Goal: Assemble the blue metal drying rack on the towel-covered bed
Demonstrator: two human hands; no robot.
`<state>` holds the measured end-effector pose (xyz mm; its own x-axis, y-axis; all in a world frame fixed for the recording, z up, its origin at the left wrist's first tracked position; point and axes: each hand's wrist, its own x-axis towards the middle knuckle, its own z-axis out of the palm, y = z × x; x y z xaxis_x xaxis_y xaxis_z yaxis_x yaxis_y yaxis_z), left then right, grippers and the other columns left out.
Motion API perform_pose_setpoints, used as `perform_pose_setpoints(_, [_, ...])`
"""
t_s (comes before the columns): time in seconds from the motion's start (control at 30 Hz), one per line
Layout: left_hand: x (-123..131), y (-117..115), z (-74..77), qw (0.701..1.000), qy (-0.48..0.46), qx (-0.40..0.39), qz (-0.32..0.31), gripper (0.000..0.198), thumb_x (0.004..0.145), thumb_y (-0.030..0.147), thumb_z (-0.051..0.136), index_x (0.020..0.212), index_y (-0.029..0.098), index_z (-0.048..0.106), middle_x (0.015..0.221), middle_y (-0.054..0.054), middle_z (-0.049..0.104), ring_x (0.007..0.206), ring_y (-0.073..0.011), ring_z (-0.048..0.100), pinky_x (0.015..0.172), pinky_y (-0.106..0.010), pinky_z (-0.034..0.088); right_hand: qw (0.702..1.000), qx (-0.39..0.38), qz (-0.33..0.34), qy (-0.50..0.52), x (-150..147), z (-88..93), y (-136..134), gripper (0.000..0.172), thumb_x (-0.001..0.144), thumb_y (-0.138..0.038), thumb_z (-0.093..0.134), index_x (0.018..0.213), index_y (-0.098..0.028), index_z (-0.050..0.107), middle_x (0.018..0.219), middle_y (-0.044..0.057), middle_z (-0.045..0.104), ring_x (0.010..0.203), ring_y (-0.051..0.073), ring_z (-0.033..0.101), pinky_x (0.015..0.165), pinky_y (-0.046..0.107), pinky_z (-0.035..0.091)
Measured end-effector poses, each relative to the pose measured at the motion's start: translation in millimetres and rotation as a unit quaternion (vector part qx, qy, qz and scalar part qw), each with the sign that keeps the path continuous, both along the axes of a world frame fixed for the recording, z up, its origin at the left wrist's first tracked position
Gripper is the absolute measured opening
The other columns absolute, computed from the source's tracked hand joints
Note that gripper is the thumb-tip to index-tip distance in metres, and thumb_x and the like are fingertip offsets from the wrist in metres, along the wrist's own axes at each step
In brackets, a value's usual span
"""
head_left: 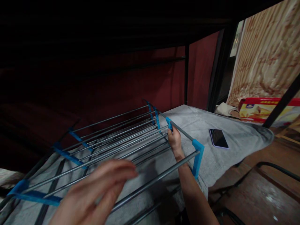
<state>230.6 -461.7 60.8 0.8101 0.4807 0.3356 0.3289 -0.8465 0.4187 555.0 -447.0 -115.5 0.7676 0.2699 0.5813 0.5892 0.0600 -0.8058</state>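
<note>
A rack of grey metal rods with blue plastic brackets (198,157) rests on a grey cloth-covered surface (192,122). My right hand (174,139) reaches under the front rod, its fingers closed on the blue bracket midway along the rack's right side. Blurred and nearer the camera, my left hand (100,187) hovers over the front left rods. Its fingers are stretched out together, with the thumb beneath and a small gap between, and nothing shows in it.
A phone (218,138) lies on the cloth to the right. Black frame posts (186,75) stand behind and at the right. Beyond are a red and yellow package (260,111) and a patterned curtain (269,53). A chair (264,190) stands at the lower right.
</note>
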Motion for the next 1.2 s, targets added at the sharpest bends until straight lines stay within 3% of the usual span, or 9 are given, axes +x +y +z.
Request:
perform_pose_setpoints(0.07, [45, 28, 22.5, 0.999, -0.003, 0.034, -0.008, 0.032, 0.086, 0.042, 0.048, 0.103, 0.027, 0.071, 0.112, -0.005, 0.068, 0.107, -0.0259, 0.06, 0.094, -0.04, 0.05, 1.0, -0.003, -0.008, -0.004, 0, 2.0, 0, 0.041, 0.092, -0.032, 0.04, 0.125, -0.016, 0.059, 0.124, 0.011, 0.065, 0.122, 0.022, 0.055, 0.108, 0.04, 0.039])
perform_pose_setpoints(0.13, [91, 51, 26.6, 0.997, -0.002, 0.068, -0.04, 0.037, 0.089, 0.039, 0.042, 0.112, 0.022, 0.066, 0.115, -0.007, 0.065, 0.109, -0.0239, 0.058, 0.098, -0.039, 0.047, 1.0, -0.004, -0.01, -0.016, -1, 3.9, 0, 0.042, 0.093, -0.031, 0.039, 0.13, -0.018, 0.056, 0.129, 0.01, 0.062, 0.125, 0.021, 0.053, 0.109, 0.04, 0.039])
perform_pose_setpoints(0.2, [132, 68, 14.1, 0.992, 0.031, 0.094, -0.079, 0.037, 0.09, 0.032, 0.042, 0.119, 0.017, 0.061, 0.12, -0.009, 0.061, 0.113, -0.023, 0.056, 0.103, -0.04, 0.043, 0.999, -0.003, -0.007, -0.032, -1, 6.2, -2, 0.044, 0.094, -0.03, 0.039, 0.134, -0.018, 0.052, 0.135, 0.009, 0.058, 0.128, 0.02, 0.05, 0.11, 0.039, 0.037])
perform_pose_setpoints(0.3, [180, 81, -17.8, 0.989, 0.069, 0.097, -0.086, 0.039, 0.089, 0.027, 0.046, 0.124, 0.013, 0.056, 0.121, -0.012, 0.06, 0.114, -0.0228, 0.056, 0.104, -0.037, 0.042, 0.999, -0.01, -0.006, -0.042, -2, 9.9, -3, 0.045, 0.094, -0.028, 0.039, 0.136, -0.017, 0.05, 0.136, 0.009, 0.057, 0.129, 0.019, 0.049, 0.111, 0.04, 0.037])
perform_pose_setpoints(0.47, [230, 88, -58.5, 0.981, 0.122, 0.108, -0.105, 0.035, 0.088, 0.019, 0.045, 0.122, 0.015, 0.054, 0.121, -0.012, 0.062, 0.114, -0.0214, 0.057, 0.102, -0.034, 0.042, 0.999, -0.021, -0.01, -0.044, -1, 14.3, -5, 0.042, 0.092, -0.025, 0.039, 0.131, -0.016, 0.054, 0.131, 0.01, 0.06, 0.126, 0.021, 0.051, 0.109, 0.039, 0.039])
perform_pose_setpoints(0.57, [244, 91, -73.4, 0.975, 0.144, 0.11, -0.125, 0.03, 0.092, 0.019, 0.038, 0.114, 0.016, 0.057, 0.111, -0.011, 0.066, 0.104, -0.0201, 0.062, 0.094, -0.032, 0.046, 0.998, -0.033, -0.006, -0.051, -1, 14.7, -7, 0.042, 0.092, -0.024, 0.039, 0.13, -0.014, 0.055, 0.127, 0.011, 0.061, 0.125, 0.023, 0.052, 0.108, 0.038, 0.039])
perform_pose_setpoints(0.67, [249, 91, -79.5, 0.979, 0.139, 0.115, -0.095, 0.032, 0.096, 0.028, 0.033, 0.11, 0.017, 0.059, 0.102, -0.01, 0.069, 0.094, -0.0214, 0.066, 0.085, -0.032, 0.048, 0.998, -0.042, -0.013, -0.049, -1, 13.4, -8, 0.041, 0.093, -0.027, 0.039, 0.129, -0.015, 0.056, 0.125, 0.011, 0.063, 0.122, 0.022, 0.053, 0.107, 0.038, 0.04])
perform_pose_setpoints(0.93, [249, 88, -68.5, 0.985, 0.132, 0.09, -0.059, 0.034, 0.095, 0.037, 0.035, 0.105, 0.021, 0.064, 0.098, -0.009, 0.071, 0.091, -0.0223, 0.067, 0.077, -0.03, 0.047, 0.997, -0.052, -0.038, -0.042, -2, 10.8, -5, 0.04, 0.096, -0.035, 0.038, 0.125, -0.019, 0.059, 0.117, 0.01, 0.066, 0.11, 0.022, 0.06, 0.099, 0.039, 0.046])
perform_pose_setpoints(1.2, [250, 91, -71.7, 0.989, 0.117, 0.067, -0.055, 0.032, 0.093, 0.037, 0.04, 0.098, 0.021, 0.067, 0.094, -0.008, 0.071, 0.09, -0.022, 0.066, 0.076, -0.029, 0.046, 0.996, -0.055, -0.05, -0.054, -2, 8.9, -5, 0.035, 0.095, -0.033, 0.041, 0.12, -0.02, 0.061, 0.114, 0.009, 0.068, 0.11, 0.023, 0.06, 0.096, 0.038, 0.047])
